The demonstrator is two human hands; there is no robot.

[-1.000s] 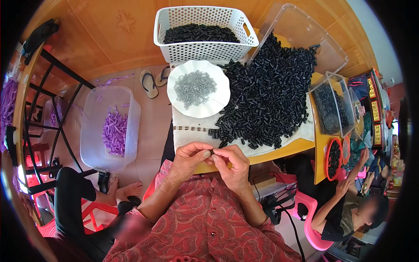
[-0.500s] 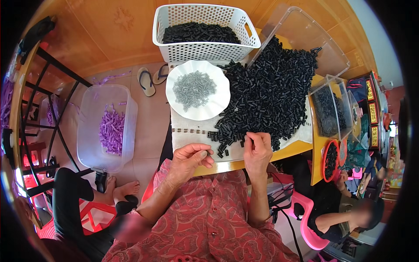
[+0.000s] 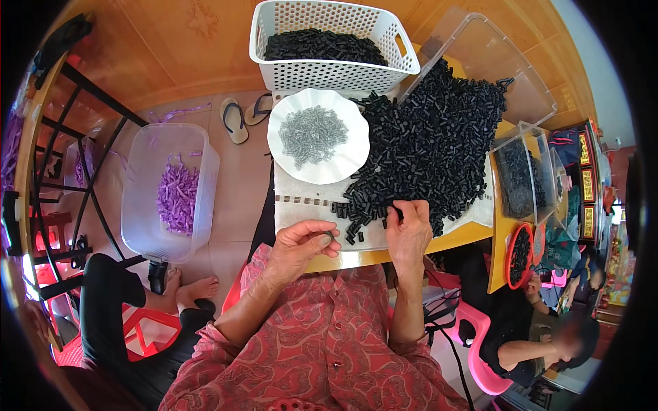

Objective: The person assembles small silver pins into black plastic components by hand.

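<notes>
A large heap of small black cylindrical plastic pieces (image 3: 432,147) covers the right part of the cloth-topped table. My left hand (image 3: 301,248) is at the table's front edge, thumb and fingers closed on a small dark piece (image 3: 330,235), mostly hidden by the fingertips. At the heap's near edge, my right hand (image 3: 411,231) has thumb and forefinger pinched on a small black piece (image 3: 398,214). A white scalloped plate (image 3: 356,147) beyond my left hand bears a mound of small clear pieces (image 3: 312,135).
Behind the plate stands a white perforated basket (image 3: 336,74) with more black pieces. Clear bins (image 3: 510,140) and a red-rimmed basket (image 3: 510,264) are at the right. A translucent tub (image 3: 140,212) with purple strips sits on the floor at left. Other people sit on both sides.
The whole view has shifted slightly. My right hand's fingertips have closed on a black piece at the heap's edge. My left hand keeps its pinch.
</notes>
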